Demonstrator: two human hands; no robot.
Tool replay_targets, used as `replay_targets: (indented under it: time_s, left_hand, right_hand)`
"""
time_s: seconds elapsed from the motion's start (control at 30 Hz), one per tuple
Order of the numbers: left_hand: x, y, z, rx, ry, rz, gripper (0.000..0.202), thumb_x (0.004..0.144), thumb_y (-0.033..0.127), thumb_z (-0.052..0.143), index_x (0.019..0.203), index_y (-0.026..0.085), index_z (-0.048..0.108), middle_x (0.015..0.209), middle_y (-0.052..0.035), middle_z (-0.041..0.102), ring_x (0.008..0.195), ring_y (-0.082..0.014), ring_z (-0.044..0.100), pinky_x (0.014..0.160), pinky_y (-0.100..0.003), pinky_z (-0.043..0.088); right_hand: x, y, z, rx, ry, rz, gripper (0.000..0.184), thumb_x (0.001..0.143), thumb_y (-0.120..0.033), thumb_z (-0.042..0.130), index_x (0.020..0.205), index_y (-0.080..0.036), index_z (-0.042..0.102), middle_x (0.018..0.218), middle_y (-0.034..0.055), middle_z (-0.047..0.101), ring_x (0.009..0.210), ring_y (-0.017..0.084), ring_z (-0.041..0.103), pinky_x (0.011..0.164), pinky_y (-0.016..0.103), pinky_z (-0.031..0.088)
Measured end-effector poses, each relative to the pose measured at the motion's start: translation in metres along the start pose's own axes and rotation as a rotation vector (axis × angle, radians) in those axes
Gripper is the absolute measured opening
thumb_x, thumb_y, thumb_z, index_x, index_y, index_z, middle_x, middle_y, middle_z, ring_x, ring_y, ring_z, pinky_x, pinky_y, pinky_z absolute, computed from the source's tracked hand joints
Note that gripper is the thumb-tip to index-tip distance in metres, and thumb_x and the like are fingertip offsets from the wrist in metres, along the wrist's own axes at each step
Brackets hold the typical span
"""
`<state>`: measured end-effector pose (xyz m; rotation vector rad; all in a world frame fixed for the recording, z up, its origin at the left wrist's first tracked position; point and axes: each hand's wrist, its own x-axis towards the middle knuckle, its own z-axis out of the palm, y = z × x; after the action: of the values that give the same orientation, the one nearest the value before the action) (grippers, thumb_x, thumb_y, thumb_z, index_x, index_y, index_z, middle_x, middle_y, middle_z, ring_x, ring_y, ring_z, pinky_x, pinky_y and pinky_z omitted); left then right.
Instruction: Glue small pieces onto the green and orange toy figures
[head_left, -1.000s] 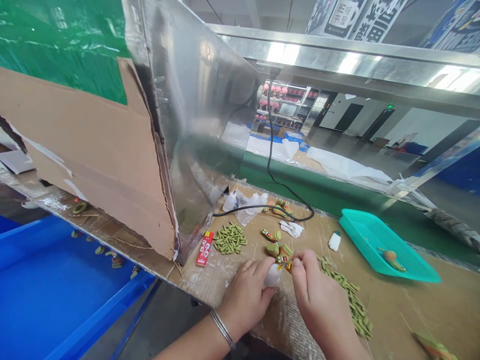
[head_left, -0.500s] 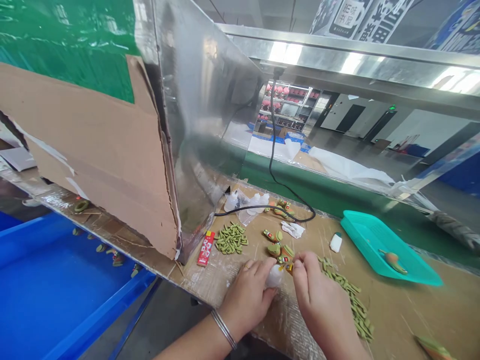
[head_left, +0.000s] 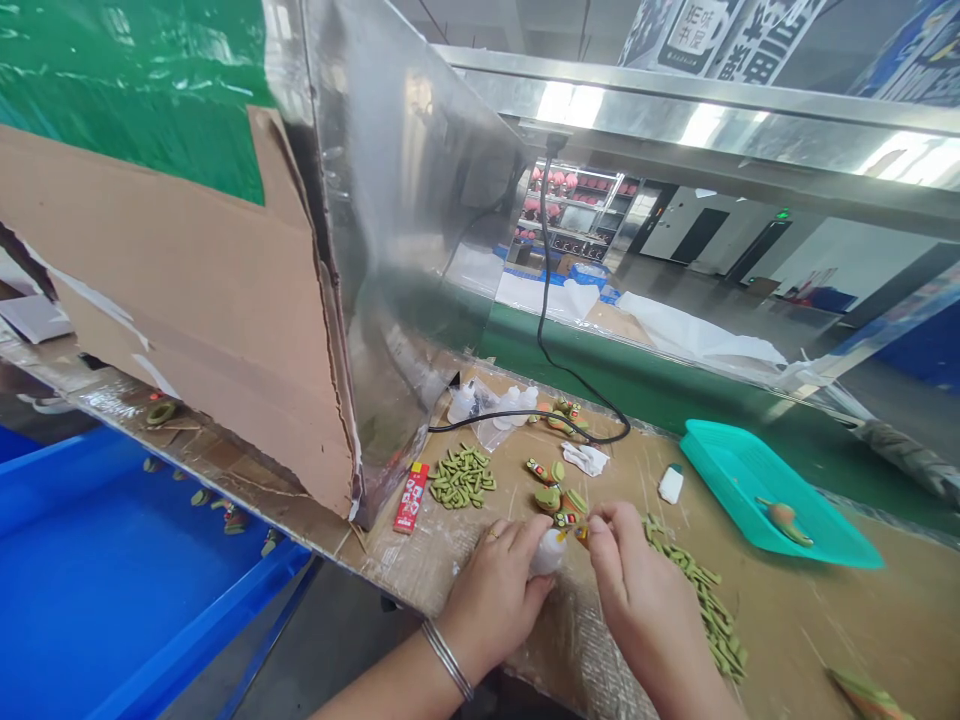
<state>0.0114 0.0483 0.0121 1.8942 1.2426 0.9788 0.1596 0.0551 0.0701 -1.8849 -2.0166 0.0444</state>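
Observation:
My left hand [head_left: 501, 585] is wrapped round a small white squeeze bottle [head_left: 548, 553], whose yellowish tip points right. Close to that tip, my right hand [head_left: 639, 580] pinches a small painted figure [head_left: 582, 535]; most of it is hidden by the fingers. Just beyond the hands lie several green and orange figures [head_left: 551, 497]. A pile of short green pieces [head_left: 463, 477] is to the left, and another heap of green pieces [head_left: 709, 600] runs alongside my right hand.
A red packet [head_left: 411, 498] lies by the metal panel [head_left: 420, 250]. Behind are white bottles [head_left: 517, 407], a black cable [head_left: 545, 290] and crumpled tissue [head_left: 586, 459]. A turquoise tray [head_left: 720, 470] holds one figure at right. A blue bin [head_left: 112, 600] stands at lower left.
My right hand has shifted slightly right, so the small figure sits a little farther from the bottle's tip. My left hand stays round the bottle.

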Motion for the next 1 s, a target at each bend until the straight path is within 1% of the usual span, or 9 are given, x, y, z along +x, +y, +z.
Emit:
replay_targets:
  time_s: [0.1,0.23,0.3,0.37,0.47,0.57,0.7,0.83,1.0]
  left_hand:
    - [-0.001,-0.003,0.003,-0.004,0.018,-0.02,0.057,0.076,0.015,0.055,0.13,0.025,0.039,0.122,-0.0079,0.059,0.111,-0.0283,0.049,0.095,-0.042,0.038]
    - [-0.002,-0.006,0.006,-0.008,0.045,-0.054,0.046,0.076,0.016,0.055,0.121,0.019,0.046,0.114,-0.0127,0.061,0.104,-0.0297,0.053,0.088,-0.042,0.041]
    - [-0.002,-0.006,0.006,-0.011,0.048,-0.056,0.04,0.076,0.016,0.055,0.115,0.02,0.05,0.108,-0.0119,0.062,0.101,-0.0294,0.054,0.086,-0.041,0.042]
    - [-0.002,-0.005,0.006,-0.016,0.052,-0.057,0.037,0.075,0.016,0.055,0.112,0.02,0.051,0.105,-0.0114,0.062,0.099,-0.0293,0.054,0.085,-0.04,0.042]
    - [-0.001,-0.005,0.006,-0.028,0.055,-0.058,0.035,0.076,0.016,0.056,0.111,0.02,0.052,0.105,-0.0114,0.062,0.099,-0.0296,0.054,0.084,-0.041,0.041]
    - [0.0,-0.005,0.006,-0.047,0.047,-0.05,0.032,0.077,0.017,0.055,0.108,0.021,0.054,0.105,-0.0105,0.062,0.098,-0.029,0.053,0.084,-0.041,0.041]
    - [0.002,-0.005,0.008,-0.071,0.035,-0.046,0.025,0.075,0.014,0.055,0.1,0.019,0.057,0.099,-0.0107,0.062,0.093,-0.0285,0.054,0.081,-0.042,0.042]
    - [0.003,-0.004,0.007,-0.115,-0.014,-0.014,0.037,0.069,0.003,0.051,0.102,0.018,0.06,0.101,-0.0119,0.063,0.096,-0.0282,0.055,0.085,-0.042,0.042]
    - [-0.008,-0.004,-0.006,-0.246,-0.043,-0.033,0.052,0.068,0.011,0.059,0.119,0.02,0.054,0.122,-0.013,0.057,0.108,-0.0286,0.053,0.087,-0.038,0.044]
  right_hand:
    - [0.015,0.02,0.004,0.101,-0.022,0.074,0.033,0.099,-0.044,0.019,0.091,-0.023,0.043,0.062,-0.0034,0.057,0.056,0.019,0.058,0.049,0.026,0.035]
    - [0.046,0.056,0.019,0.164,-0.048,0.152,0.028,0.098,-0.039,0.04,0.087,-0.016,0.053,0.068,-0.0019,0.056,0.06,0.015,0.057,0.056,0.027,0.043]
    - [0.058,0.07,0.025,0.18,0.0,0.183,0.023,0.094,-0.037,0.051,0.09,-0.015,0.056,0.078,0.0007,0.058,0.07,0.017,0.058,0.066,0.032,0.046]
    - [0.063,0.076,0.025,0.214,0.098,0.186,0.022,0.09,-0.035,0.056,0.097,-0.014,0.056,0.094,0.0054,0.058,0.091,0.023,0.055,0.083,0.042,0.042]
    - [0.045,0.069,0.023,0.347,0.204,0.128,0.031,0.089,-0.04,0.05,0.105,-0.014,0.053,0.111,0.0105,0.053,0.111,0.028,0.044,0.096,0.047,0.031]
    - [0.006,0.044,0.031,0.574,0.113,0.022,0.036,0.093,-0.048,0.034,0.105,-0.021,0.054,0.106,0.0069,0.059,0.098,0.023,0.054,0.086,0.036,0.042]
    - [-0.033,0.016,0.065,0.793,-0.031,-0.061,0.043,0.079,-0.045,0.057,0.115,-0.022,0.052,0.115,0.0061,0.057,0.105,0.025,0.052,0.089,0.032,0.043]
    - [-0.039,0.015,0.086,0.939,-0.057,0.017,0.034,0.082,-0.036,0.054,0.112,-0.019,0.052,0.111,0.0082,0.058,0.1,0.024,0.055,0.086,0.033,0.044]
    - [-0.052,0.024,0.077,1.129,-0.087,0.059,0.038,0.082,-0.048,0.054,0.108,-0.019,0.053,0.103,0.0081,0.062,0.092,0.023,0.059,0.081,0.03,0.047]
